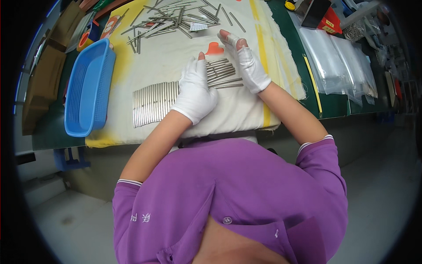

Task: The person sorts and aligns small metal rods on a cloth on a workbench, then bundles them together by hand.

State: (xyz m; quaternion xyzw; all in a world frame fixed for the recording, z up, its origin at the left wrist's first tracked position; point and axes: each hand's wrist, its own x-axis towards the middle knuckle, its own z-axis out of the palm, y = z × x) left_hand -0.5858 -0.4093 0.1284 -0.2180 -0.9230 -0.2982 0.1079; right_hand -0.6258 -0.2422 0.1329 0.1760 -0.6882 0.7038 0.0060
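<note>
Both hands wear white gloves with some fingertips bare. My left hand (193,90) rests on edge at the right end of a neat row of thin metal rods (153,103), its fingers stretched out together. Opposite it, my right hand (250,66) has its fingers extended and stands at the far ends of a smaller group of rods (221,68), which lie crosswise and a little uneven between the two hands. The left hand partly hides these rods. Neither hand is wrapped around anything. Beyond them a loose, tangled pile of rods (165,26) lies on the pale cloth (123,66).
A blue plastic basket (105,83) stands at the left, near cardboard boxes (44,83) and a tape roll (84,40). Right of the cloth lie a yellow strip (312,83) and clear plastic bags (323,61). A red bin (330,21) stands at the far right. A small white label (198,27) sits on the pile.
</note>
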